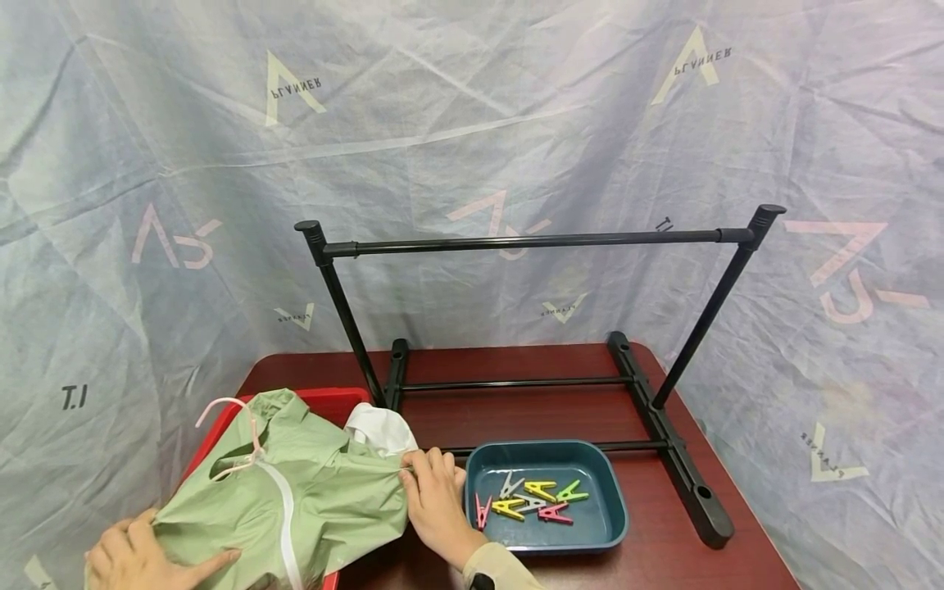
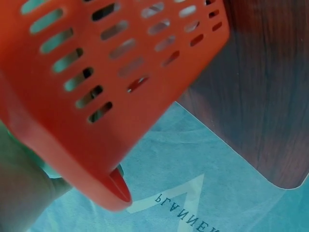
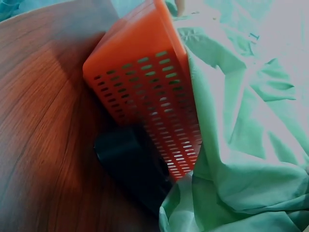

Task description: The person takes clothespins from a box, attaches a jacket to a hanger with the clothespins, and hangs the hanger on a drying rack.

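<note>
A light green jacket (image 1: pixel 347 500) with a white strip down its front lies spread over a red basket (image 1: pixel 335 400). A pink hanger (image 1: pixel 255 430) shows its hook at the collar; the rest of it is hidden by the cloth. My right hand (image 1: pixel 438 500) pinches the jacket's right-hand edge, pulling it into creases. At the lower left, my left hand (image 1: pixel 151 557) grips the other side, thumb stretched over the cloth and fingers at its edge. In the left wrist view the basket (image 2: pixel 116 130) covers most of that hand.
Behind stands a black rack (image 1: pixel 531 240) on a dark red table (image 1: pixel 516 418). Right of my right hand sits a blue tray (image 1: pixel 619 516) holding several coloured clothes pegs (image 1: pixel 542 490). White cloth (image 1: pixel 382 428) pokes out beside the basket. A printed sheet (image 1: pixel 472 106) hangs around the table.
</note>
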A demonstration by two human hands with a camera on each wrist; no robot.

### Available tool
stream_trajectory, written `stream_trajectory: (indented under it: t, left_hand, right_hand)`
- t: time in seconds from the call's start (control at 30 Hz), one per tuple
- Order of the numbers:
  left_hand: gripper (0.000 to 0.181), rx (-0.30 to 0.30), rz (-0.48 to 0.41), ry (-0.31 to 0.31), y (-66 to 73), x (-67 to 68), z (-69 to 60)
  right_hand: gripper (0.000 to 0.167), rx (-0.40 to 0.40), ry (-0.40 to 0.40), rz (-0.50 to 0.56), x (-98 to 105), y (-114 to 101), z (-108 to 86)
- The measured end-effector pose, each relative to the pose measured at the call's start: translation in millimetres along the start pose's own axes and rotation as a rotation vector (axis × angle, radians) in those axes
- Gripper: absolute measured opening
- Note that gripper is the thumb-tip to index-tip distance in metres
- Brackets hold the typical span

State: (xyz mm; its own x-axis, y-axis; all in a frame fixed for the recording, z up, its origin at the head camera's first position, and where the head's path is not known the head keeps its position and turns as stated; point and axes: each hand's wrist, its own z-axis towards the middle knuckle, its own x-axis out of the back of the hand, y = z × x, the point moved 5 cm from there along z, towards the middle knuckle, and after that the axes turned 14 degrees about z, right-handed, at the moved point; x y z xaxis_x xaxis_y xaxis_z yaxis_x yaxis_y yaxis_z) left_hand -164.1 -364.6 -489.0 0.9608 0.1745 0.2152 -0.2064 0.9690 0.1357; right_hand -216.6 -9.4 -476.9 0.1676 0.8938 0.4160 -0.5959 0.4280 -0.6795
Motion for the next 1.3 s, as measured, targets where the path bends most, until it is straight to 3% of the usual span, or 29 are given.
stream_trajectory:
  t: [0.13,0.37,0.5,0.63,0.87,1.07,1.3]
  left_hand:
    - [0.127,-0.001,-0.005,0.004,5.4,5.1,5.5]
    - [0.126,-0.001,-0.009,0.103,8.4,9.2,10.3]
    - [0.125,0.002,-0.012,0.115,7.2,10.6,11.8]
    - [0.125,0.002,-0.001,0.089,6.6,12.8,13.0]
    - [0.123,0.033,0.030,0.099,1.7,11.3,10.2]
    - [0.117,0.009,0.075,0.082,-3.4,11.3,6.5]
    - [0.117,0.016,0.040,0.039,-3.1,11.1,11.6]
  right_hand:
    - [0.006,-0.007,0.003,0.032,1,0,0.0]
    - [0.008,0.009,0.032,0.035,2,-2,0.6]
    - [0.009,0.013,0.039,0.043,3,-3,0.7]
    - [0.008,0.021,0.045,0.051,4,-4,0.9]
    - [0.009,0.040,0.060,0.047,4,-4,0.8]
    - [0.009,0.044,0.063,0.034,5,-4,0.4]
    - [0.010,0.033,0.066,0.060,7,-3,3.2]
